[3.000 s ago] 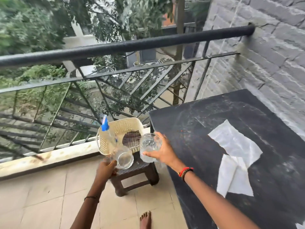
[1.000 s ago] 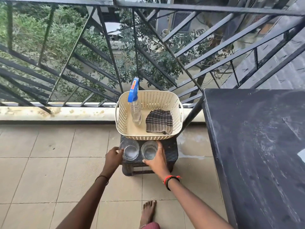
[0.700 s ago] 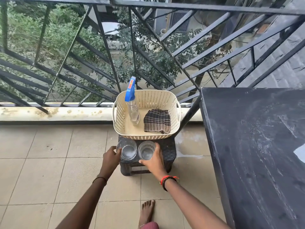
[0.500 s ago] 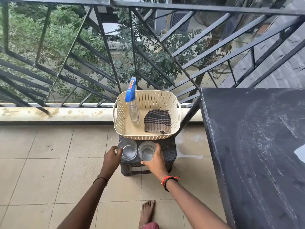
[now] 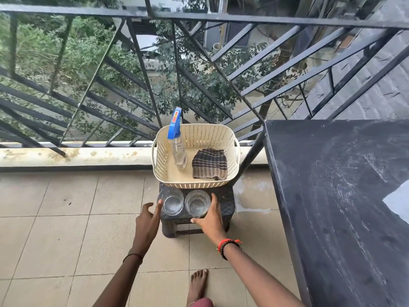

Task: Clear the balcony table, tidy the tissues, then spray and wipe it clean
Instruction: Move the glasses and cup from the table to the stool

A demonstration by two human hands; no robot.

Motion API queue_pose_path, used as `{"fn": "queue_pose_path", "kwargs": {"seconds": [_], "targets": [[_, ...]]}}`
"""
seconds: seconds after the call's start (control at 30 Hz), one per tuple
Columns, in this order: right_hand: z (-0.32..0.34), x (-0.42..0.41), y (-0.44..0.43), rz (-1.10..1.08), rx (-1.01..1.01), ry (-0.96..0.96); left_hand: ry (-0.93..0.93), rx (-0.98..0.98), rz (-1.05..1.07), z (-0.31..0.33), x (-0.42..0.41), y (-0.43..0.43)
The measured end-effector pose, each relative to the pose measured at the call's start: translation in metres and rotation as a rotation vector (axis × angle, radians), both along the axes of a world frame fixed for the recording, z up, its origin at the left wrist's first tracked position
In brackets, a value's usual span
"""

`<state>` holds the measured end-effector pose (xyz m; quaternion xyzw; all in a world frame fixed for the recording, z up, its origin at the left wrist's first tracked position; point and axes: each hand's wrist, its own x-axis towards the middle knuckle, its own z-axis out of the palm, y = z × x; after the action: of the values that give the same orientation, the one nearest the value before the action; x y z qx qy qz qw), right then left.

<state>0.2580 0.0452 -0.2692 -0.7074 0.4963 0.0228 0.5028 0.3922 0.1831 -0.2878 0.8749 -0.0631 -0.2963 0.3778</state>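
Note:
Two clear glasses stand side by side on the front of a small dark stool. My left hand is beside the left glass, its index fingertip touching the side and its thumb held apart. My right hand wraps the right glass, thumb in front and fingers along its right side. Behind them a cream basket holds an upright spray bottle with a blue head and a folded checked cloth. The black table fills the right, with a white tissue showing at the frame edge.
A black metal railing and a low concrete kerb run behind the stool. Beige floor tiles spread to the left. A wet patch lies between the stool and the table. My bare foot is on the tiles below.
Both glasses came down from the air onto the stool. My left hand has eased its grip, with the thumb now off the glass. The right hand stays around its glass.

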Motion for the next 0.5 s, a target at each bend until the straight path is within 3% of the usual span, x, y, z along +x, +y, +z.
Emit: {"fn": "queue_pose_path", "kwargs": {"seconds": [0.23, 0.5], "targets": [[0.025, -0.011, 0.010, -0.039, -0.020, 0.011, -0.115, -0.123, 0.132, 0.040, -0.043, 0.005], [0.091, -0.037, 0.010, -0.142, -0.083, -0.045, -0.217, -0.275, 0.060, 0.104, -0.095, -0.019]]}}
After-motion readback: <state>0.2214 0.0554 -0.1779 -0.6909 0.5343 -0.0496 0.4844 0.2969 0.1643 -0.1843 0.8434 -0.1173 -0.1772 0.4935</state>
